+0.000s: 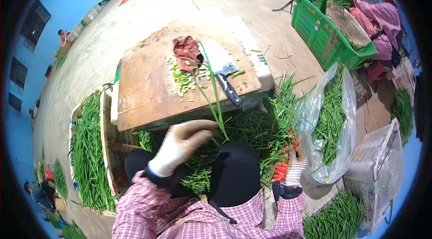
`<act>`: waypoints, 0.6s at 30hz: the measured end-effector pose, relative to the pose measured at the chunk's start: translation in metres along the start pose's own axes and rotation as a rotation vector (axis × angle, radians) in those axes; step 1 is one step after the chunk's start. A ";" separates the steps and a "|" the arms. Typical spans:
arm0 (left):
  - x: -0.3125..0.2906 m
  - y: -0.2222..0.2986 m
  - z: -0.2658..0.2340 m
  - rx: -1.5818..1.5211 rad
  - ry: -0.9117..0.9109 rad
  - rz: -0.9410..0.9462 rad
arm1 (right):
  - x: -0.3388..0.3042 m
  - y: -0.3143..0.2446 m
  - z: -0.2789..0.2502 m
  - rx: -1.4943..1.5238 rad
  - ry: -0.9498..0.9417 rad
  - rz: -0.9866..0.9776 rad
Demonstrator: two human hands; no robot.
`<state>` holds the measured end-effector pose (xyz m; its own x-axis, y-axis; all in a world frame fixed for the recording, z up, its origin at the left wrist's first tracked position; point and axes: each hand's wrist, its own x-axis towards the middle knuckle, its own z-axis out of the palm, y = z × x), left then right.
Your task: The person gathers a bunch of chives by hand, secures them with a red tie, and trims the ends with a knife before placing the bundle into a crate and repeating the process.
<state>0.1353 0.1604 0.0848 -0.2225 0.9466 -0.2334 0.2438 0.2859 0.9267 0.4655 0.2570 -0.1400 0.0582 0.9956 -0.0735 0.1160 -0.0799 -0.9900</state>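
My left hand (182,142), in a white glove, is raised in front of the chopping board (144,86). Its thumb and fingers pinch together, slightly blurred, at a few long green stalks (218,104) that reach up over the board. Low at the right, my right hand (295,167), also gloved, has its fingers curled at a pile of thin red ties (280,172). Red strands show at its fingertips, though the grip is partly hidden. On the board lie a cleaver (220,63) with a black handle, a crumpled reddish cloth (186,53) and chopped pale green stem ends (182,80).
A crate of green stalks (92,149) stands at my left. Loose stalks (252,126) lie under the board's near edge. At my right are a clear plastic bag of greens (330,122) and a white basket (366,176). Beyond, a person (375,23) sits by a green crate (315,32).
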 end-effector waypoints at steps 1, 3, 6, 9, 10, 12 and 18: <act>0.004 0.001 0.017 -0.100 -0.069 0.044 | -0.005 -0.056 0.009 -0.069 -0.115 -0.079; 0.014 -0.007 0.050 -0.228 -0.106 0.213 | -0.017 -0.132 0.045 -0.208 -0.348 -0.323; 0.025 -0.019 0.090 -0.613 -0.142 0.196 | -0.018 -0.165 0.074 -0.353 -0.637 -0.440; 0.020 -0.023 0.062 -0.530 0.086 0.194 | -0.023 -0.200 0.101 -0.397 -0.794 -0.336; 0.014 -0.018 0.042 -0.501 0.136 0.152 | -0.023 -0.212 0.111 -0.355 -0.874 -0.221; 0.016 -0.028 0.006 -0.652 0.335 0.171 | -0.001 -0.205 0.139 -0.434 -0.501 -0.832; 0.102 -0.026 -0.100 0.012 0.418 0.189 | 0.075 -0.182 0.216 -1.103 -0.522 -0.616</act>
<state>0.0117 0.2349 0.0659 -0.5343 0.8415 0.0800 0.3267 0.1183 0.9377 0.2350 0.3568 0.0086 -0.6389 0.7669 0.0611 0.7245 0.6265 -0.2875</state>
